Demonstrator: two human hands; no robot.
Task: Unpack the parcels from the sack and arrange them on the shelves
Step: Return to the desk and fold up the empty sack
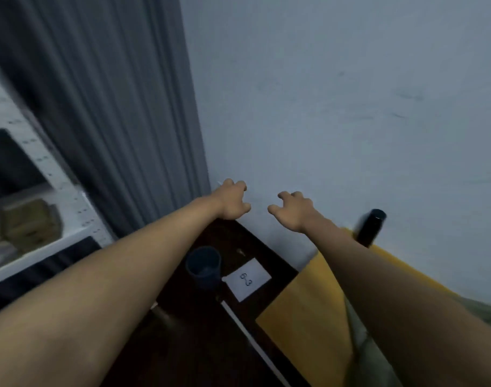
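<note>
My left hand [233, 201] and my right hand [293, 212] are stretched out side by side in front of a pale wall, fingers curled and apart, holding nothing. Below them lies a dark wooden table [183, 344]. A white metal shelf unit [71, 202] stands at the left, with brown parcels [29, 224] on one level and a dark parcel [9, 163] above. A yellow surface [308, 311] lies under my right forearm, with greenish cloth [490, 314] at the right edge. I cannot tell whether that cloth is the sack.
On the table stand a dark blue cup [204, 268] and a white paper slip [247, 278] with a handwritten number. A black cylinder [370, 227] stands by the wall at the right. A grey curtain [113, 107] hangs behind the shelf unit.
</note>
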